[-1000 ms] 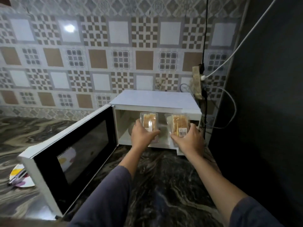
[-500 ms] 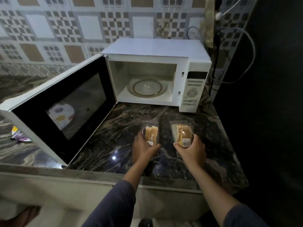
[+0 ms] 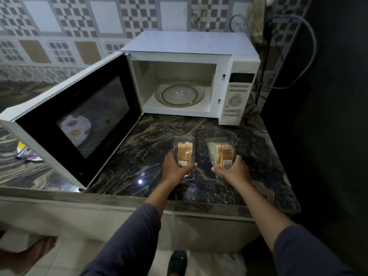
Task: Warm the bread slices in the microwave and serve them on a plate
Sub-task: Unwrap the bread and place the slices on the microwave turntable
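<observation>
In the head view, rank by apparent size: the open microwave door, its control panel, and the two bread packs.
1. open microwave door, clearly largest
2. control panel
3. left bread pack and right bread pack: about alike and partly covered, so not ranked

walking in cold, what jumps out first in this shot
The white microwave at the back of the dark marble counter stands with its door swung wide open to the left and its glass turntable bare. In front of it, the left hand grips the left bread pack and the right hand grips the right bread pack, side by side.
</observation>
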Demonstrator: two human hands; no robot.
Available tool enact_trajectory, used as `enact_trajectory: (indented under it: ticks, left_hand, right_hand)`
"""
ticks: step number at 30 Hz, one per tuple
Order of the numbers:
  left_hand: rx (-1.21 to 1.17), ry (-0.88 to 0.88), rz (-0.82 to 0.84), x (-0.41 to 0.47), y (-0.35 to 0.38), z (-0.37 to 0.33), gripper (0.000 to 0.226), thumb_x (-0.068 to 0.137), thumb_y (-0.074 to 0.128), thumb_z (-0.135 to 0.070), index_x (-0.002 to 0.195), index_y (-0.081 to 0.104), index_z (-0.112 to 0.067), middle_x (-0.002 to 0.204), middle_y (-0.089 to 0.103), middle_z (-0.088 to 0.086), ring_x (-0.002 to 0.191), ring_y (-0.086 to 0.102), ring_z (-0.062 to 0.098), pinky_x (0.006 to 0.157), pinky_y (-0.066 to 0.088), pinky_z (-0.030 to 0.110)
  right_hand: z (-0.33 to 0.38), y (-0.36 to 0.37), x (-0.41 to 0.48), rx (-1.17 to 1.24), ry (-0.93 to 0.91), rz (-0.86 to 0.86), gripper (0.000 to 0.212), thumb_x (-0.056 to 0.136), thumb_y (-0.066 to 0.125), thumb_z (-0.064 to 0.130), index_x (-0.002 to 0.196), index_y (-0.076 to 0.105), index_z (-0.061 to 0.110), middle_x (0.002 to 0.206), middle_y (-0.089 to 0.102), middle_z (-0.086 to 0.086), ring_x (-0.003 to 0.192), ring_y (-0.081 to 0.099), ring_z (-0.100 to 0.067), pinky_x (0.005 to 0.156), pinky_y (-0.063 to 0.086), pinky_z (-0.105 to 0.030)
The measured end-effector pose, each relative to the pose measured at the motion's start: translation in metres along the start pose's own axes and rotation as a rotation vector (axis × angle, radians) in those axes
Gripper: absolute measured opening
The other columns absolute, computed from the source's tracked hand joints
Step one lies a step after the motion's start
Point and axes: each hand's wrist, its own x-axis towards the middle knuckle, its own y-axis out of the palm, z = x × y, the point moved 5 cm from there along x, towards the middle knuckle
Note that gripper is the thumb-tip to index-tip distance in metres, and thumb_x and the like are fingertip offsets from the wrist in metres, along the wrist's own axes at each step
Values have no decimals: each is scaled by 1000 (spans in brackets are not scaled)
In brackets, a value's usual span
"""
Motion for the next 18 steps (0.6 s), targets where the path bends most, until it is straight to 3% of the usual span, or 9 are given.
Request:
enact_trajectory:
  ticks: [3, 5, 7, 10, 12, 14, 16, 18]
  left_hand:
    - [-26, -28, 83, 5, -8, 11, 99, 41, 76, -74, 124, 48, -26, 122, 58, 2, 108, 60, 19, 91, 53, 43]
    - [-46, -33, 132, -10, -19, 0, 66, 63, 78, -54, 116, 55, -22, 114, 62, -2, 98, 62, 13, 85, 55, 33]
    - [-84, -29, 168, -19, -26, 0, 40, 77, 74, -30, 111, 58, -18, 106, 65, -2, 88, 62, 8, 78, 51, 20]
    - [-110, 3, 165, -30, -34, 7, 37, 80, 71, -16, 113, 59, -6, 106, 65, 4, 92, 62, 12, 77, 49, 15]
    - [-142, 4, 175, -35, -36, 15, 40, 81, 70, -9, 119, 57, -5, 110, 65, 4, 97, 62, 15, 75, 49, 10]
    - [-170, 0, 190, -39, -36, 23, 44, 80, 69, -6, 123, 56, -6, 113, 66, 8, 94, 65, 10, 77, 50, 12]
    - [-212, 5, 199, -44, -35, 26, 49, 79, 69, -1, 125, 54, -4, 114, 65, 11, 87, 65, 2, 76, 51, 12]
    - [-236, 3, 188, -46, -34, 28, 53, 77, 69, 2, 127, 52, -1, 115, 63, 13, 94, 63, 9, 78, 51, 11]
  right_hand:
    - [9, -11, -1, 4, -4, 54, 102, 68, 77, 48, 144, 21, 9, 149, 28, -13, 136, 29, -32, 105, 36, -43]
    - [22, -23, -7, 17, -81, -35, 97, 74, 74, 40, 146, 18, 10, 152, 21, -13, 139, 22, -30, 110, 29, -41]
    - [39, -33, -19, 40, -248, -195, 83, 78, 71, 29, 144, 26, 8, 150, 25, -13, 137, 25, -29, 109, 29, -38]
    - [62, -33, -41, 54, -544, -342, 56, 78, 69, 14, 128, 48, 4, 133, 44, -14, 124, 41, -29, 101, 37, -33]
    - [72, -16, -51, 61, -633, -211, 40, 81, 65, 10, 119, 56, 8, 124, 49, -8, 117, 45, -24, 92, 36, -23]
    - [79, 10, -59, 46, -688, 58, 29, 84, 62, 10, 113, 60, 11, 116, 53, -3, 110, 50, -19, 86, 36, -20]
    - [79, 36, -65, -37, -716, 282, 26, 85, 61, 12, 111, 63, 14, 112, 54, -1, 105, 52, -16, 89, 43, -25]
    - [76, 52, -68, -106, -725, 358, 22, 85, 62, 12, 105, 67, 13, 108, 57, -1, 102, 54, -18, 91, 48, -32]
